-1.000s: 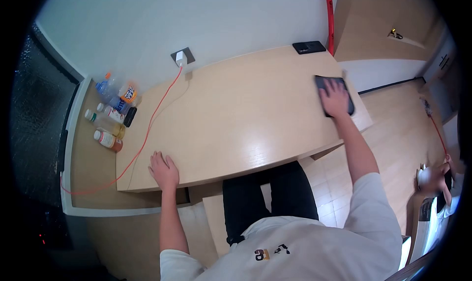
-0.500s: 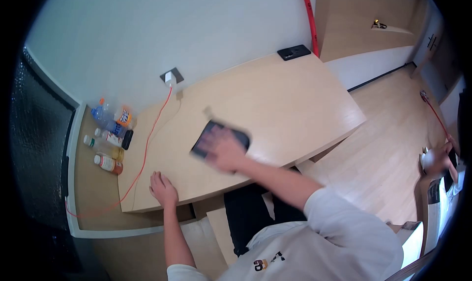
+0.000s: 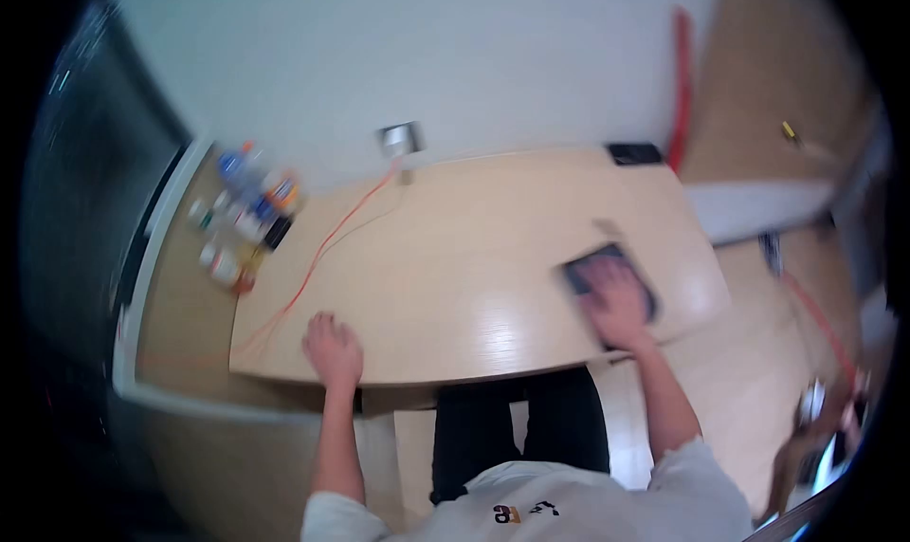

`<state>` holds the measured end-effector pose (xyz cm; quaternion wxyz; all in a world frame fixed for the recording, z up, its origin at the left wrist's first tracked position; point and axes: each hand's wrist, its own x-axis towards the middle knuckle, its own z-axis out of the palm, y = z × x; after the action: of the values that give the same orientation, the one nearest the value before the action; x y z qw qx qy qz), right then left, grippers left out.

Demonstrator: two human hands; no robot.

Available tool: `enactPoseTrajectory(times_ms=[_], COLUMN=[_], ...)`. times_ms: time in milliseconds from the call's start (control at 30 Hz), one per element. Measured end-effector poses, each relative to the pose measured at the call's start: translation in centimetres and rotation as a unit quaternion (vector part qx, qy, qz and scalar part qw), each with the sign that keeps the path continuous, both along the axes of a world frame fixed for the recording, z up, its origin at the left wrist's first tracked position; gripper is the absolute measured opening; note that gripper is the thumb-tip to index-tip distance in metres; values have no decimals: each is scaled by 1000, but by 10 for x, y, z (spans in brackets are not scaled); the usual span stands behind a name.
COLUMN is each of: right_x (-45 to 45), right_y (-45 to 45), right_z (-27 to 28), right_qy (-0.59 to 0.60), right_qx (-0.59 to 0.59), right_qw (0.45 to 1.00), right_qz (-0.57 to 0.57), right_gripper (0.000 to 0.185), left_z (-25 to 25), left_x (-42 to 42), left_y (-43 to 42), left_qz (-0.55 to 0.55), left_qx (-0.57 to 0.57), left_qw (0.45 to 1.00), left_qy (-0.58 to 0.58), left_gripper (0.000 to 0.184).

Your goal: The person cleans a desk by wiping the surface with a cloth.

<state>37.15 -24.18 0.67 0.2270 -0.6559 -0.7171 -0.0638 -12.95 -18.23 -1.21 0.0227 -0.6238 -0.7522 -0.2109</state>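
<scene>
My right hand (image 3: pixel 616 307) lies flat with fingers spread on a dark cloth (image 3: pixel 575 275), pressing it onto the right part of the light wooden table (image 3: pixel 455 257). A small tag-like piece (image 3: pixel 607 227) shows just beyond the cloth's far edge, too blurred to make out. At the table's near left edge rests my left hand (image 3: pixel 334 349), its fingers loosely extended and holding nothing. A red cable (image 3: pixel 327 257) passes close to that hand on its left.
Several plastic bottles (image 3: pixel 248 196) stand at the left beside the wall. The cable runs from a white charger (image 3: pixel 396 142) in a wall socket. A black phone-like object (image 3: pixel 633 153) lies at the back right corner. Another person's arm (image 3: pixel 848 414) shows at the far right.
My right hand has slid the dark cloth from the middle of the table to its right side. My left hand stays on the near edge. The camera view has turned.
</scene>
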Motion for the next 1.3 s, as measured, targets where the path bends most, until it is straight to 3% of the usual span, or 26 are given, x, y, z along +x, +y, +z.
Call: enactPoseTrajectory(times_ms=[67, 100, 233, 267, 333, 400, 500, 533, 600, 633, 667, 767, 833, 900, 1133, 1233, 1300], right_x=[74, 112, 160, 154, 100, 29, -139, -189, -257, -274, -273, -234, -190, -143, 21, 78, 117], right_y=[12, 23, 94, 116, 157, 190, 171, 148, 89, 79, 91, 85, 90, 86, 29, 5, 2], right_z=[-5, -21, -30, -35, -18, -36, -34, -31, -19, -17, -6, -3, -16, -12, -14, -16, -23], right_qy=[1, -51, -49, -47, -108, -145, -74, -26, -9, -15, -10, -19, -54, -14, -41, -37, -36], right_qx=[-33, -84, -210, -192, -128, -56, 50, 14, -51, -63, -64, -124, -89, -99, -96, -125, -143], right_qw=[991, 964, 898, 898, 942, 975, 994, 993, 970, 954, 959, 969, 982, 992, 989, 976, 960], right_qz=[-128, -246, -383, -393, -290, -156, 62, 114, 239, 292, 275, 214, 157, 81, -103, -177, -238], right_gripper=[50, 58, 63, 64, 61, 56, 50, 50, 57, 59, 60, 61, 61, 61, 58, 59, 61], left_z=[2, 4, -2, -3, -3, 0, -10, -13, -2, 13, 65, 213, 260, 293, 299, 289, 268], left_x=[1, 2, 4, 1, 5, 4, 0, 1, 17, 26, 54, 123, 127, 120, 121, 120, 123], left_y=[-1, -1, -2, -1, -1, -1, 3, 2, -14, -15, -24, -95, -135, -153, -156, -145, -119], left_qz=[0, 7, 25, 32, 30, 27, 21, 22, -64, -107, -161, -362, -419, -510, -642, -650, -623], left_qx=[30, 31, 63, 65, 55, 39, 56, 69, 133, 171, 213, 317, 328, 306, 265, 256, 228], left_qw=[999, 999, 998, 997, 998, 999, 998, 997, 985, 971, 953, 841, 813, 772, 680, 674, 706], left_qy=[14, 8, 9, 7, 3, -14, -3, 5, -87, -128, -143, -246, -237, -223, -234, -242, -248], left_gripper=[39, 39, 35, 37, 39, 40, 38, 37, 34, 34, 36, 32, 37, 33, 40, 44, 46])
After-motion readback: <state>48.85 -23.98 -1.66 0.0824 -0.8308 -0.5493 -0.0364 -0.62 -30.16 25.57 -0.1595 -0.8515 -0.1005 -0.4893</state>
